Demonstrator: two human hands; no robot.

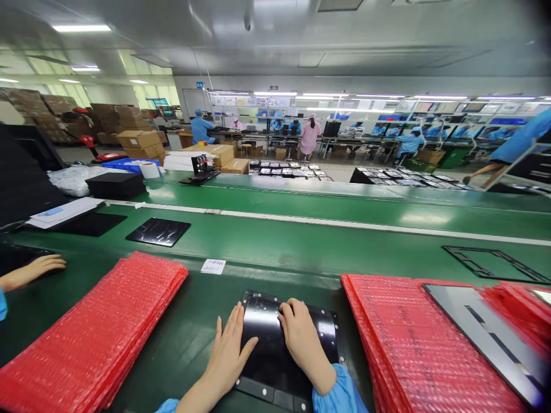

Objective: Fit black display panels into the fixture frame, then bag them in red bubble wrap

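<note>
A glossy black panel (269, 367) with pale round dots along its border lies before me on the dark green work surface. My left hand (226, 353) rests flat at its left edge, fingers stretched out and thumb reaching over the panel. On the panel's upper right part sits my right hand (303, 338), with bent fingers drawn together and fingertips down at the surface. Whether anything is between those fingers is hidden. Stacks of red bubble-wrap sleeves flank the panel, one on the left (99, 321) and one on the right (387, 327).
A grey-backed panel (469, 321) lies on the right sleeves, with a black frame (495, 263) beyond. A small handwritten label (213, 266) and a black plate (158, 232) lie farther back. At far left, another person's hand (41, 267) reaches in.
</note>
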